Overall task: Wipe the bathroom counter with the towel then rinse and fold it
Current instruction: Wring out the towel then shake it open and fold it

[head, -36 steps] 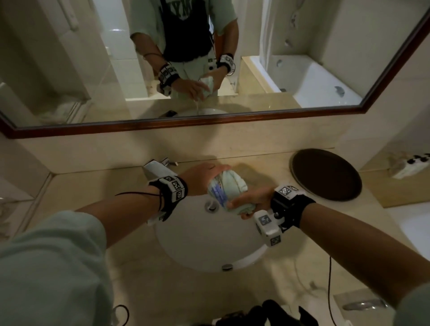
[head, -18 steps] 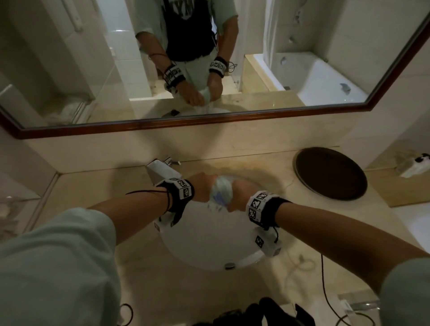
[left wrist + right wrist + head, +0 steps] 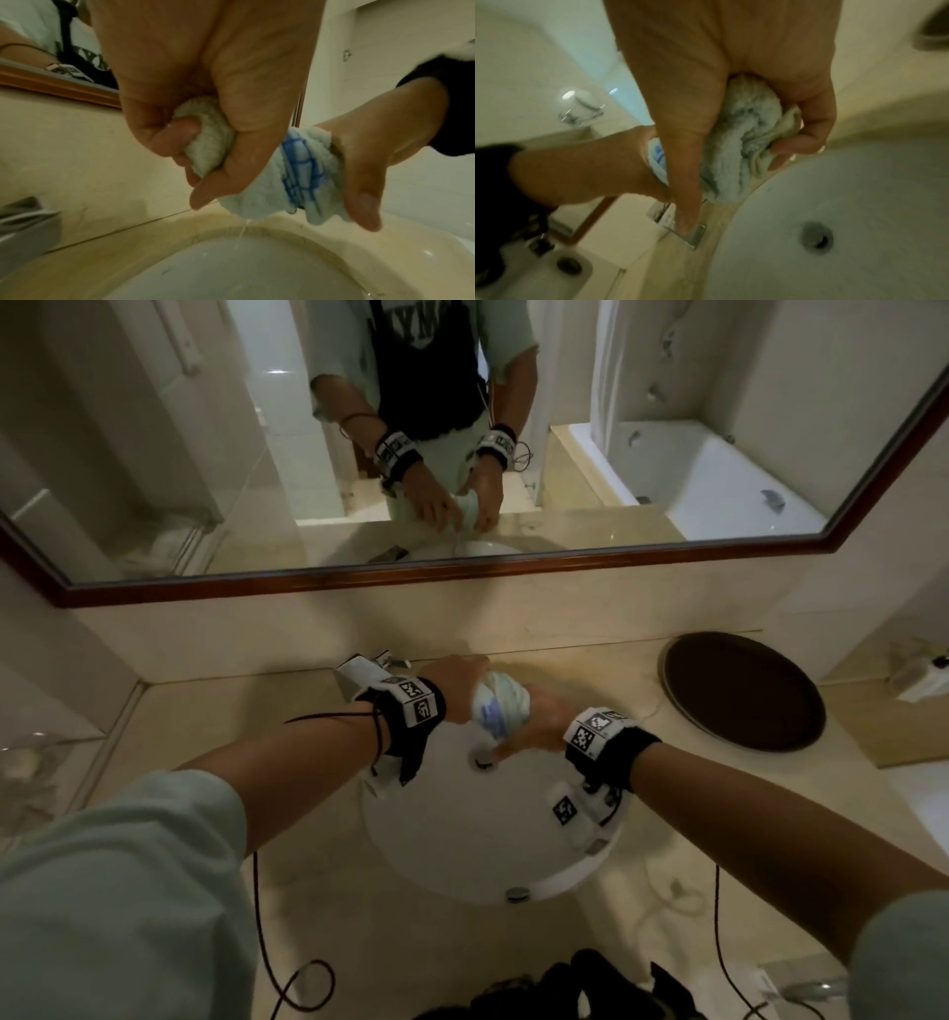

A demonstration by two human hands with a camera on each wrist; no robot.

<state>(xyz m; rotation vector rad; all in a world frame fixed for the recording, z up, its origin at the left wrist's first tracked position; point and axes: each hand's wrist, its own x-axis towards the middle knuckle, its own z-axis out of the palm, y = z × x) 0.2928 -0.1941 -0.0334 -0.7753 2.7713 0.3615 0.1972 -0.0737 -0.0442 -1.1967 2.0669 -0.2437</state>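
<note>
A wet pale green towel [image 3: 497, 706] with a blue check patch is twisted into a tight roll above the white sink [image 3: 462, 845]. My left hand [image 3: 457, 683] grips its left end [image 3: 208, 140], fingers curled round it. My right hand [image 3: 539, 719] grips the other end [image 3: 739, 146]. In the left wrist view the blue check part [image 3: 300, 168] shows between the two hands and a thin stream of water [image 3: 243, 229] drips from the towel into the basin [image 3: 244, 270]. The beige counter [image 3: 215, 711] surrounds the sink.
The faucet [image 3: 359, 672] stands behind my left wrist, and the drain [image 3: 482, 760] lies under the towel. A dark round tray [image 3: 742, 690] sits on the counter at the right. A framed mirror [image 3: 462, 580] runs along the wall. Black cables [image 3: 277, 968] hang at the front edge.
My right hand has turned over, from palm up to knuckles up, twisting the towel tighter against the left hand. Both hands have stayed over the back of the sink.
</note>
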